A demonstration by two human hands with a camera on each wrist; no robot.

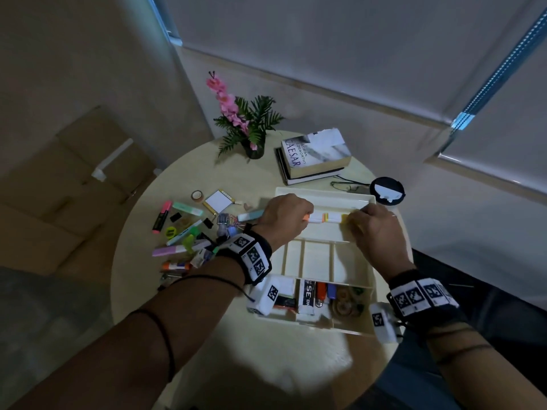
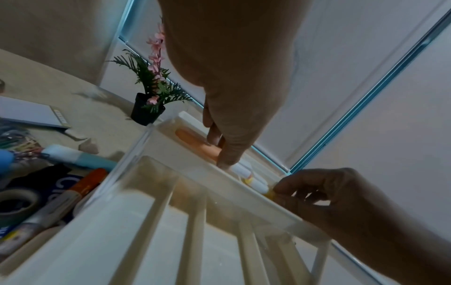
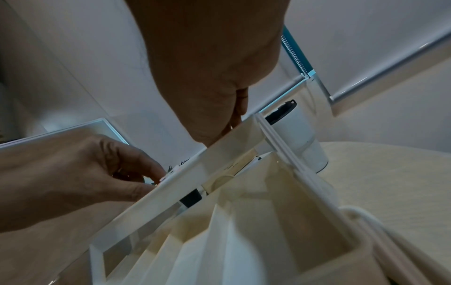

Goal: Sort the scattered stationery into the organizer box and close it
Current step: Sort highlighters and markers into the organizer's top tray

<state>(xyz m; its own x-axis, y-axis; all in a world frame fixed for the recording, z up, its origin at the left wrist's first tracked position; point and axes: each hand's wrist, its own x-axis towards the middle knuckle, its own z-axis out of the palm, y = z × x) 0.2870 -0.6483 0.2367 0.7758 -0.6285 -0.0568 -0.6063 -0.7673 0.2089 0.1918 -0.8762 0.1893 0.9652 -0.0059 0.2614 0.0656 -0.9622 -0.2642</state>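
Observation:
The cream organizer box (image 1: 367,279) lies open on the round table, lid (image 1: 325,194) flat behind it. In its long far compartment lie white-bodied highlighters (image 1: 325,217) side by side, one with an orange end (image 2: 195,142), one with a yellow end (image 2: 269,194). My left hand (image 1: 305,223) pinches the orange end, fingers pointing down into the compartment (image 2: 222,154). My right hand (image 1: 349,221) pinches the yellow end with curled fingers (image 2: 278,190). Middle compartments look bare; the near ones hold tape rolls (image 1: 344,303) and small items. Loose stationery (image 1: 183,232) lies left of the box.
The loose pile includes a pink highlighter (image 1: 162,216), a note pad (image 1: 218,200), a tape roll (image 1: 197,196) and a glue stick (image 1: 176,265). Behind stand a potted plant (image 1: 251,125), stacked books (image 1: 313,156), glasses (image 1: 346,186) and a black-lidded cup (image 1: 386,190).

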